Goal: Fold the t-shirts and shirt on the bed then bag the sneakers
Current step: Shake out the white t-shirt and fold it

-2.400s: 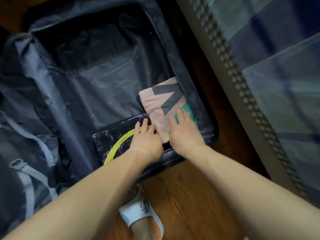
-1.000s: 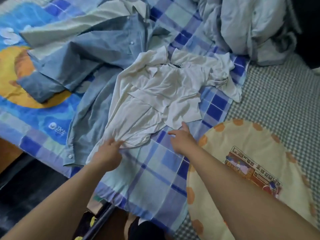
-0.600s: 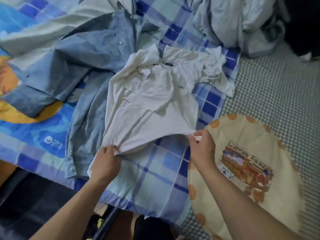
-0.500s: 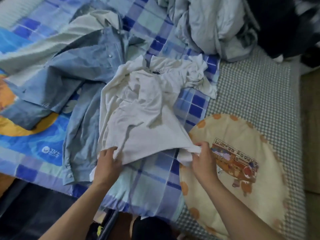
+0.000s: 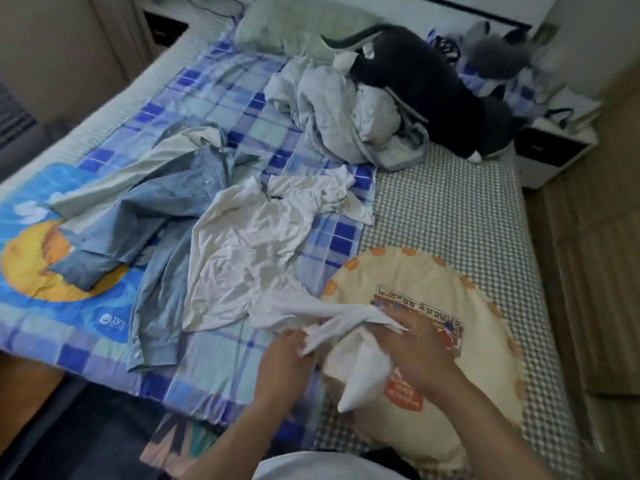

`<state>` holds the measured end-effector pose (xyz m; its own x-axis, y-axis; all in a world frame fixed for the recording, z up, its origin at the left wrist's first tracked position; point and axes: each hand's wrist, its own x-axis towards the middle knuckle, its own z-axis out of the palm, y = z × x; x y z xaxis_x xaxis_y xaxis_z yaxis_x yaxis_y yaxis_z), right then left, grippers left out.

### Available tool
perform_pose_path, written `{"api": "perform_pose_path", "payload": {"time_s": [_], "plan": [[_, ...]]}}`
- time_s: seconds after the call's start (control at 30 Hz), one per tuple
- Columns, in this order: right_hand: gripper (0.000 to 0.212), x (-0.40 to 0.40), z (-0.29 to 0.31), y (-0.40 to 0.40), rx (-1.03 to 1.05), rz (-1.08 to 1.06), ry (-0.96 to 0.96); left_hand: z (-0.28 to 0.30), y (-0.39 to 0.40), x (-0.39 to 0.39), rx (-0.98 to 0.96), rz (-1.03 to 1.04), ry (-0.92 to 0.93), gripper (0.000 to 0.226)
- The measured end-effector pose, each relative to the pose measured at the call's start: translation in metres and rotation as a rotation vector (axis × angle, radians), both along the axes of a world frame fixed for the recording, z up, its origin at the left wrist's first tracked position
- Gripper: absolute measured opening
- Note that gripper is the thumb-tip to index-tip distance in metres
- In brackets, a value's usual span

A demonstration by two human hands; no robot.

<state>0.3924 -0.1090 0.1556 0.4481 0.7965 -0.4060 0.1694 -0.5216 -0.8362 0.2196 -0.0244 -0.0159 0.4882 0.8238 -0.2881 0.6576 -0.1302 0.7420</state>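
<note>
A crumpled white t-shirt (image 5: pixel 256 237) lies in the middle of the bed (image 5: pixel 221 98), its lower end stretched toward me. My left hand (image 5: pixel 285 358) and my right hand (image 5: pixel 412 348) both grip that bunched lower hem, close together above the round cushion. A light blue denim shirt (image 5: pixel 156 209) lies spread out to the left of the t-shirt, partly under it. No sneakers are in view.
A round cream cushion (image 5: pixel 450 271) with a printed picture lies at the bed's near right. A heap of pale bedding (image 5: pixel 346 112) and a dark plush toy (image 5: pixel 429 81) sit at the back. A white nightstand (image 5: pixel 554 147) stands at right. A folded pink garment (image 5: pixel 176 445) lies below the bed edge.
I turned from the suitcase to the bed. Both hands took hold of the white t-shirt's hem, then drew together and pulled it toward me and to the right, over the cushion.
</note>
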Motion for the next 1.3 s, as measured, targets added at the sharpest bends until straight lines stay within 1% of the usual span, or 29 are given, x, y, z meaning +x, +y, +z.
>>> {"api": "perform_pose_path", "payload": {"time_s": [0.03,0.07,0.1,0.17,0.2,0.23,0.3,0.33,0.37,0.4,0.47,0.53,0.6,0.7,0.8,0.87,0.9,0.97,1.03,1.1,1.17,1.2,1.3], "plan": [[0.017,0.01,0.014,-0.002,0.047,-0.023,-0.013,0.011,-0.003,0.002,0.019,0.13,-0.052,0.011],[0.017,0.021,0.027,-0.006,0.1,-0.047,-0.039,0.024,-0.004,0.002,0.052,0.245,-0.111,0.017],[0.019,0.035,0.036,-0.011,0.157,-0.09,-0.059,0.041,-0.004,0.002,0.093,0.309,-0.151,0.024],[0.021,0.067,0.051,-0.023,0.268,-0.28,-0.034,0.082,0.001,0.005,0.246,0.312,-0.166,0.021],[0.02,0.085,0.058,-0.03,0.304,-0.375,-0.027,0.107,0.003,0.008,0.367,0.257,-0.129,0.017],[0.019,0.101,0.066,-0.036,0.325,-0.426,-0.035,0.135,0.005,0.01,0.534,0.166,-0.08,0.018],[0.019,0.132,0.086,-0.045,0.364,-0.461,-0.054,0.183,0.011,0.016,0.906,-0.118,0.054,0.024],[0.018,0.146,0.099,-0.048,0.404,-0.483,-0.06,0.202,0.015,0.021,1.052,-0.251,0.149,0.026],[0.017,0.158,0.114,-0.052,0.448,-0.499,-0.07,0.219,0.02,0.025,1.129,-0.317,0.243,0.028],[0.017,0.169,0.128,-0.054,0.485,-0.504,-0.09,0.234,0.024,0.03,1.138,-0.294,0.315,0.027],[0.019,0.188,0.152,-0.062,0.542,-0.514,-0.118,0.264,0.03,0.043,1.092,-0.09,0.366,0.015],[0.018,0.203,0.172,-0.071,0.595,-0.525,-0.126,0.29,0.034,0.056,1.035,0.094,0.346,0.005],[0.015,0.217,0.189,-0.083,0.636,-0.535,-0.148,0.317,0.034,0.072,1.049,0.158,0.278,0.006],[0.014,0.242,0.209,-0.101,0.641,-0.561,-0.192,0.355,0.034,0.096,1.095,0.177,0.12,0.013],[0.011,0.262,0.217,-0.12,0.615,-0.542,-0.266,0.379,0.029,0.116,1.083,0.187,0.049,0.013],[0.009,0.271,0.214,-0.133,0.561,-0.514,-0.364,0.381,0.02,0.124,1.137,0.191,0.091,0.011],[0.008,0.274,0.211,-0.141,0.525,-0.494,-0.391,0.381,0.018,0.126,1.202,0.166,0.13,0.009],[0.008,0.278,0.202,-0.158,0.448,-0.428,-0.352,0.379,0.015,0.124,1.327,0.084,0.221,0.003],[0.007,0.283,0.195,-0.176,0.373,-0.362,-0.325,0.381,0.018,0.12,1.419,-0.017,0.293,0.021],[0.006,0.291,0.191,-0.19,0.299,-0.297,-0.382,0.382,0.021,0.118,1.399,-0.157,0.397,0.03],[0.009,0.299,0.188,-0.199,0.182,-0.212,-0.437,0.379,0.02,0.119,1.219,-0.249,0.517,0.032],[0.011,0.303,0.186,-0.202,0.096,-0.149,-0.447,0.377,0.019,0.118,1.064,-0.263,0.508,0.031],[0.014,0.305,0.171,-0.208,-0.211,0.145,-0.41,0.363,0.013,0.106,0.509,-0.339,0.356,0.03]]}}
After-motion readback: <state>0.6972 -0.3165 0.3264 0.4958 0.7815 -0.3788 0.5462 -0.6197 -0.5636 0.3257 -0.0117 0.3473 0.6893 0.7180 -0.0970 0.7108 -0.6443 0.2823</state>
